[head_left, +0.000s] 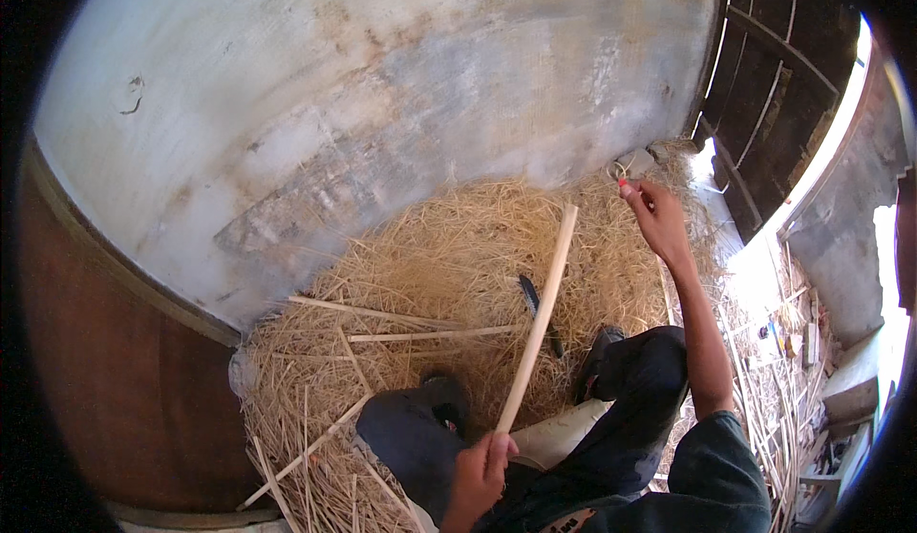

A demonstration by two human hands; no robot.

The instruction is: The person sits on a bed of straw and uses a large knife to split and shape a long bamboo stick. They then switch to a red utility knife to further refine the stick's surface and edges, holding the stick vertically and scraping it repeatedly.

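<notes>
My left hand (485, 471), low in the middle, is closed round the lower end of a long pale wooden strip (540, 328). The strip slants up and away to the right, over the straw. Raised at the far right, my right hand (657, 220) has its fingertips pinched together. A small red piece (624, 184) shows at the fingertips, with a thin pale curl (624, 167) just beyond it; what exactly I grip there is too small to tell. Behind the strip lies a dark-bladed knife (529, 294) on the shavings, partly hidden by the strip.
Straw-like shavings (439, 237) cover the floor around my bent legs (611, 418). Several loose strips (430, 334) lie on them at the left. A stained wall (363, 103) rises ahead. Dark planks (778, 84) stand at the right, and a brown panel (115, 361) at the left.
</notes>
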